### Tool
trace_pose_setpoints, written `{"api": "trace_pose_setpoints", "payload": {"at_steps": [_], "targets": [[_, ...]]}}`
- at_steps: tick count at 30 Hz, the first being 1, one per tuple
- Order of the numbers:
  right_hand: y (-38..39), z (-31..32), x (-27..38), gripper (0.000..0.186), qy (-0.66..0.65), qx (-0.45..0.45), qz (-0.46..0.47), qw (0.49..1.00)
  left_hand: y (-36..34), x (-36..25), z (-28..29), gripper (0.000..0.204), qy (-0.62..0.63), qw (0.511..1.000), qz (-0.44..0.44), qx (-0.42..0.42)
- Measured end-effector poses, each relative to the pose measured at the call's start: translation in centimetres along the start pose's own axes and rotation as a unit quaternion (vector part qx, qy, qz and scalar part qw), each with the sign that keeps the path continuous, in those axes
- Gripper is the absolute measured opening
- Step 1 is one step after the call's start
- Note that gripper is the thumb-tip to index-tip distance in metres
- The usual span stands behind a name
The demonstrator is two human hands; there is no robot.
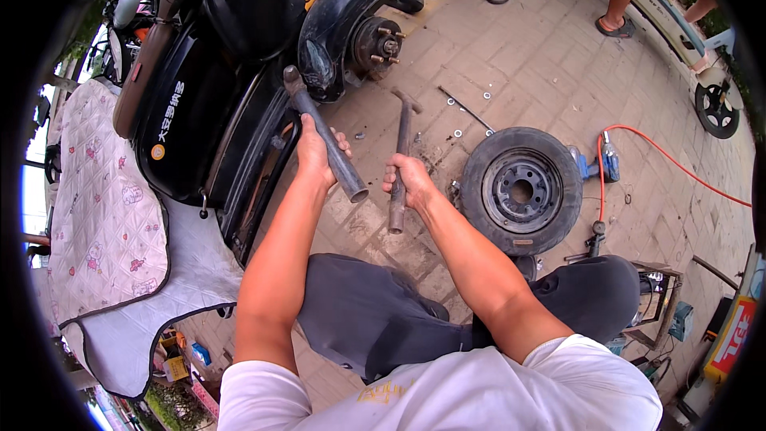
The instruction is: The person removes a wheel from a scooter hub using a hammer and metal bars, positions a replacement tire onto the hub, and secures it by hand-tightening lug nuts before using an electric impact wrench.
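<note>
Metal tube (pixel 323 132) clasped midway in left grip (pixel 314 152), hammer (pixel 404 132) clasped by its handle in right grip (pixel 410 179).

Partly obscured elements, head view. The left hand (pixel 317 153) covers a middle stretch of the metal tube (pixel 345 172), which in turn masks part of its fingers. The right hand (pixel 411 179) conceals a section of the handle of the T-shaped tool (pixel 404 124); its palm is out of sight. The crate (pixel 672 311) is partly screened by the right knee (pixel 610 291). At the upper margin, the bystanders (pixel 621 0) are cropped to limbs, and the black vehicle (pixel 179 128) is truncated. The red hose (pixel 686 152) runs out at the right rim. The small rings (pixel 458 133) are too small to identify as nuts or washers.
</note>
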State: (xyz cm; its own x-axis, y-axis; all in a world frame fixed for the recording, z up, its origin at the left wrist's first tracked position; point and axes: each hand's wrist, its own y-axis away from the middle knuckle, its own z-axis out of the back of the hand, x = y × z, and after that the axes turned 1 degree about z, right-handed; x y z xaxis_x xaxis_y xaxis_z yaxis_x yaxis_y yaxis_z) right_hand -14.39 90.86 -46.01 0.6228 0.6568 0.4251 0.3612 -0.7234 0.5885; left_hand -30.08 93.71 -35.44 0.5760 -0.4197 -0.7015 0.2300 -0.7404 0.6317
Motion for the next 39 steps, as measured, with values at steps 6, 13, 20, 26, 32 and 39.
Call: {"api": "trace_pose_setpoints", "payload": {"at_steps": [6, 13, 20, 26, 32, 39], "targets": [[-1.0, -2.5, -4.1, 0.010, 0.016, 0.154, -0.002, 0.988, 0.9, -0.3, 0.4, 0.056, -0.043, 0.998, -0.020, -0.037], [-0.6, -2.0, -3.1, 0.013, 0.091, 0.148, 0.022, 0.985, 1.4, 0.9, -0.6, 0.054, -0.118, 0.991, -0.041, -0.056], [-2.3, 0.8, -2.7, 0.017, 0.117, 0.162, 0.057, 0.978, 1.4, 1.1, -1.4, 0.055, -0.179, 0.978, -0.068, -0.082], [-2.2, 0.8, -3.4, 0.026, 0.164, 0.209, 0.048, 0.963, 1.9, 0.9, -0.1, 0.059, -0.244, 0.963, -0.071, -0.086], [-3.8, 0.9, -3.8, 0.025, 0.141, 0.238, 0.036, 0.960, 1.7, 0.5, 0.9, 0.060, -0.254, 0.961, -0.071, -0.076], [-4.0, -0.6, -4.3, 0.028, 0.158, 0.178, 0.079, 0.968, 1.5, -0.1, 1.8, 0.059, -0.267, 0.959, -0.069, -0.072]]}}
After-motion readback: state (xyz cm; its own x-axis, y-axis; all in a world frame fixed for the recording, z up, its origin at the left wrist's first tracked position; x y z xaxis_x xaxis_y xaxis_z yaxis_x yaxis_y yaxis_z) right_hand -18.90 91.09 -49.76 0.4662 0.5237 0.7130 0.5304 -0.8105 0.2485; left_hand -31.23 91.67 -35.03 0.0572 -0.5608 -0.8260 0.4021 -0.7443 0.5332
